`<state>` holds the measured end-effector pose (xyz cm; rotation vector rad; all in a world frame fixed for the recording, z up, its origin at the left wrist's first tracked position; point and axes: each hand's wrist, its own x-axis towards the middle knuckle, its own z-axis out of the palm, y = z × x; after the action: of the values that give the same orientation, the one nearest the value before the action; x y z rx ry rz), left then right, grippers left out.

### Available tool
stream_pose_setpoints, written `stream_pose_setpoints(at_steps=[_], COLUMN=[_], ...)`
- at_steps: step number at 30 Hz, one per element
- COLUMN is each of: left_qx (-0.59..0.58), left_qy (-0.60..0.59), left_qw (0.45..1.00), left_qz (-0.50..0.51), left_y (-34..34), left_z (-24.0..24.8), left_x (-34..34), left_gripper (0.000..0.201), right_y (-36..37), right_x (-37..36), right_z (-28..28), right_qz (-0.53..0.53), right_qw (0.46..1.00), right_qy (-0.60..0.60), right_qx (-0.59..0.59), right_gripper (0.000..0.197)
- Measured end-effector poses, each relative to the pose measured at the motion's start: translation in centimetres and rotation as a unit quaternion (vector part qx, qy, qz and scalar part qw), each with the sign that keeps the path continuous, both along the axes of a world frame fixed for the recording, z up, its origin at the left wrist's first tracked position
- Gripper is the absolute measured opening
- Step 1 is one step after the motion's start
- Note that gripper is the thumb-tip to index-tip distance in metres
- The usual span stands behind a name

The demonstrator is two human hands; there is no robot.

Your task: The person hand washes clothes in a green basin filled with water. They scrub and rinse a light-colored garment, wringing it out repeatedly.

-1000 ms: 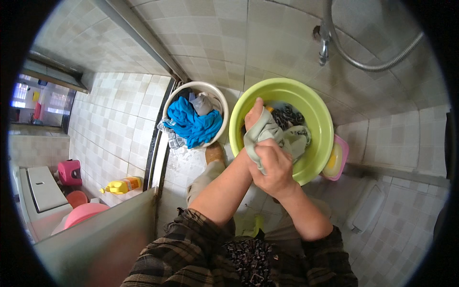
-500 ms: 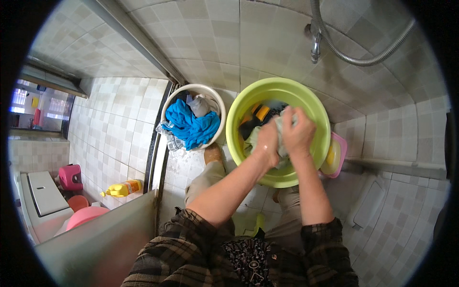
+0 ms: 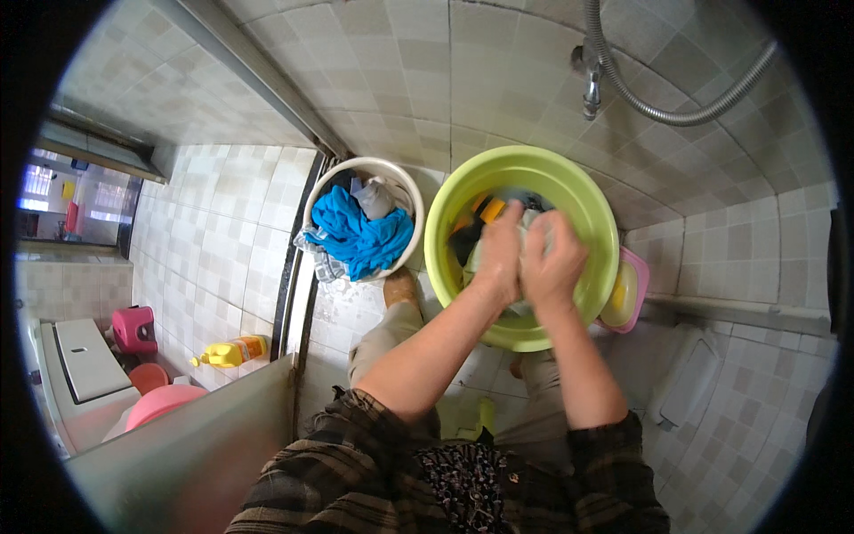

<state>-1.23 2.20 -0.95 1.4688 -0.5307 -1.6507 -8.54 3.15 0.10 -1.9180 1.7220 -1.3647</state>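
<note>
Over the lime-green tub, my left hand and my right hand press close together. Both are closed on a pale greenish cloth, bunched between them. Parts of the cloth hang below into the tub, and my hands cover much of it. The right fingers are somewhat blurred. Dark clothing with an orange patch lies in the tub beyond my left hand.
Left of the tub stands a white basin with blue cloth and other laundry. A pink basin sits at right. A yellow bottle lies past the door track. A shower hose hangs above.
My hands have drawn closer together around the pale cloth, and less of it shows between them. The left hand has shifted slightly toward the far side of the tub.
</note>
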Motion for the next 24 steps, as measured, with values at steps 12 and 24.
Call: stream_pose_setpoints(at_steps=[12, 24], left_qx=[-0.124, -0.180], left_qy=[-0.194, -0.391], left_qw=[0.972, 0.899], left_qz=[-0.048, -0.079], left_y=[-0.3, -0.8], left_z=[-1.8, -2.6], left_x=[1.0, 2.8], left_gripper=[0.039, 0.020], right_y=[1.5, 2.9], right_x=[1.1, 2.7], right_z=[0.6, 0.8], right_qz=[0.056, 0.138], right_qw=[0.998, 0.989], right_qy=[-0.020, 0.018], right_qx=[0.028, -0.045], right_gripper=[0.014, 0.015])
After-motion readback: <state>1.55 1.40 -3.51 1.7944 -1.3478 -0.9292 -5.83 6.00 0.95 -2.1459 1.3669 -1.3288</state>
